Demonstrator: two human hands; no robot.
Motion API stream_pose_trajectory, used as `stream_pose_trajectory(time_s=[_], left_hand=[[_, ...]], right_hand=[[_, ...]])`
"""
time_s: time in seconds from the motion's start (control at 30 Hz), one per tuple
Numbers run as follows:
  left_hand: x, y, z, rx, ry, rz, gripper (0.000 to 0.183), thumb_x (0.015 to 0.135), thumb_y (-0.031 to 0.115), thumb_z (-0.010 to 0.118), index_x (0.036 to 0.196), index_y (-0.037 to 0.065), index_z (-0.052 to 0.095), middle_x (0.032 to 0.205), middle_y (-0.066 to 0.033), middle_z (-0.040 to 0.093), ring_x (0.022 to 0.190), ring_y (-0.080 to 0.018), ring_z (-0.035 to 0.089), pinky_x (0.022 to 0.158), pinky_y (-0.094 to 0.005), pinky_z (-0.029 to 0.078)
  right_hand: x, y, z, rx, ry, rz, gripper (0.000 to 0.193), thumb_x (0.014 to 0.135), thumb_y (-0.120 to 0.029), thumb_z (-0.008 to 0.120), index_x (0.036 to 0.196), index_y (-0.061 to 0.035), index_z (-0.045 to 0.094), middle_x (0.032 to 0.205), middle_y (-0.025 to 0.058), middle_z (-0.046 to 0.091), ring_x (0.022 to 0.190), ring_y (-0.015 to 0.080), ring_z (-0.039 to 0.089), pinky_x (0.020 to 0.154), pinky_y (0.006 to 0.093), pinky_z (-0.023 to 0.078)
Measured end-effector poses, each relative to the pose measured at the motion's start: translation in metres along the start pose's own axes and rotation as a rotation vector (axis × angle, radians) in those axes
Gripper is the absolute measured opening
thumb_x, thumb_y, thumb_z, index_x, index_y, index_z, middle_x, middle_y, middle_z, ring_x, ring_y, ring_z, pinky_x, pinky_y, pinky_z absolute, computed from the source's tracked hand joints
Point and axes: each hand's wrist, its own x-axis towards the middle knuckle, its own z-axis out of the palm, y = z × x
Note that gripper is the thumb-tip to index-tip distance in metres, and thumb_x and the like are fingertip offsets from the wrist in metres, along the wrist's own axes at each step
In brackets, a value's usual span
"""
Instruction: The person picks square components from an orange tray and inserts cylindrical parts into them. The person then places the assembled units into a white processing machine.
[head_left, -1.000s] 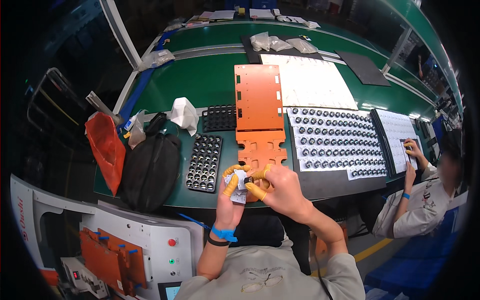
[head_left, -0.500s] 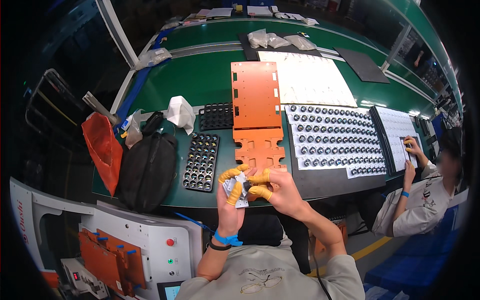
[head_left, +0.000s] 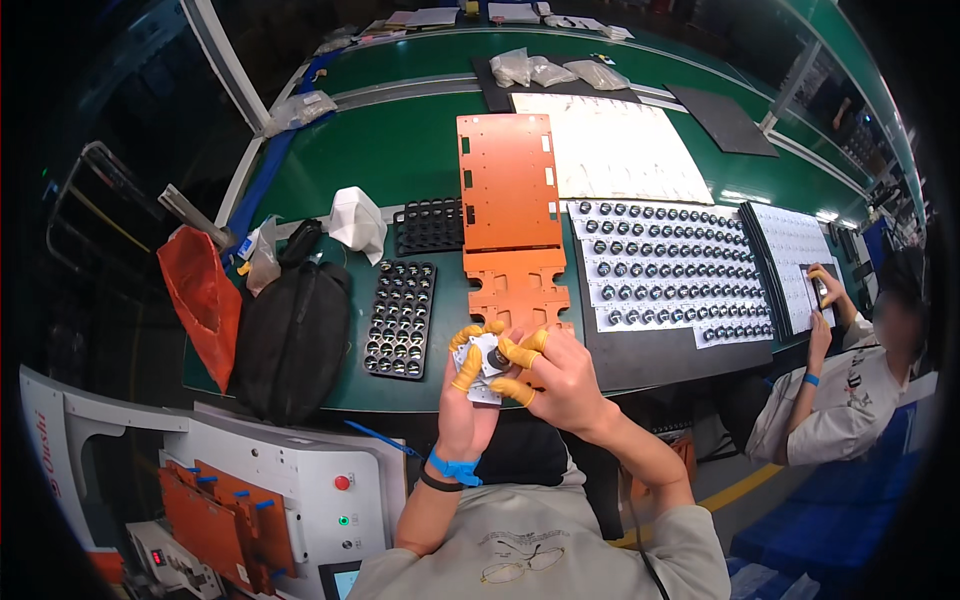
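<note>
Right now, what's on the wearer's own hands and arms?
Orange finger cots cap the fingertips of the left hand and the right hand. The left wrist carries a blue wristband beside a thin black band. Both forearms are bare below short beige sleeves.

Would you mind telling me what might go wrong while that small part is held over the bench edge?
1. The small white part is pinched only by fingertips of the left hand and right hand, near the green bench edge; a slip could drop it to the floor.
2. The black tray sits close by the left hand; an elbow move might nudge it.
</note>
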Motion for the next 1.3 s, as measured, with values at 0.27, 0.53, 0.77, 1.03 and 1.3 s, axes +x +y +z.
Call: stream_pose_trajectory(time_s=[0.27, 0.53, 0.77, 1.03, 1.3], left_hand=[[-0.005, -0.006, 0.003, 0.005, -0.029, -0.05, 0.035, 0.103, 0.023, 0.052, 0.136, 0.012, 0.046, 0.136, -0.0106, 0.054, 0.12, -0.0259, 0.058, 0.101, -0.042, 0.05], [0.002, -0.012, -0.007, 0.025, 0.048, -0.092, 0.035, 0.102, 0.029, 0.053, 0.133, 0.012, 0.054, 0.125, -0.0065, 0.062, 0.113, -0.0225, 0.061, 0.093, -0.0386, 0.052], [0.014, -0.019, -0.009, -0.008, 0.077, -0.131, 0.035, 0.105, 0.031, 0.048, 0.133, 0.012, 0.054, 0.127, -0.0069, 0.062, 0.113, -0.0229, 0.061, 0.089, -0.0378, 0.054], [0.014, -0.022, -0.022, -0.093, 0.182, -0.19, 0.033, 0.104, 0.025, 0.045, 0.13, 0.007, 0.056, 0.125, -0.0101, 0.062, 0.104, -0.0232, 0.063, 0.08, -0.0347, 0.055], [0.011, -0.017, -0.032, -0.157, 0.172, -0.201, 0.032, 0.104, 0.024, 0.045, 0.127, 0.007, 0.059, 0.119, -0.0098, 0.064, 0.095, -0.0224, 0.063, 0.072, -0.0326, 0.055]], right_hand=[[0.002, 0.006, -0.011, 0.003, -0.037, 0.014, 0.038, 0.061, -0.018, 0.088, 0.084, -0.0031, 0.062, 0.08, 0.0067, 0.054, 0.07, 0.0258, 0.052, 0.059, 0.0377, 0.042], [-0.002, 0.014, -0.005, -0.215, 0.003, -0.095, 0.047, 0.065, -0.022, 0.082, 0.105, -0.0002, 0.07, 0.077, 0.0051, 0.052, 0.07, 0.0242, 0.052, 0.06, 0.0363, 0.04], [0.004, 0.025, -0.007, -0.306, 0.027, -0.143, 0.038, 0.069, -0.016, 0.078, 0.102, 0.0007, 0.069, 0.076, 0.0062, 0.052, 0.068, 0.024, 0.052, 0.06, 0.0362, 0.041], [0.007, 0.099, -0.016, -0.304, 0.122, 0.427, 0.018, 0.086, -0.016, 0.071, 0.093, 0.0006, 0.072, 0.07, 0.0151, 0.06, 0.061, 0.0318, 0.057, 0.059, 0.0423, 0.046], [0.018, 0.168, -0.01, 0.002, -0.319, 0.902, 0.038, 0.089, -0.024, 0.068, 0.068, 0.0074, 0.063, 0.054, 0.0171, 0.056, 0.049, 0.0268, 0.058, 0.052, 0.0414, 0.046]])
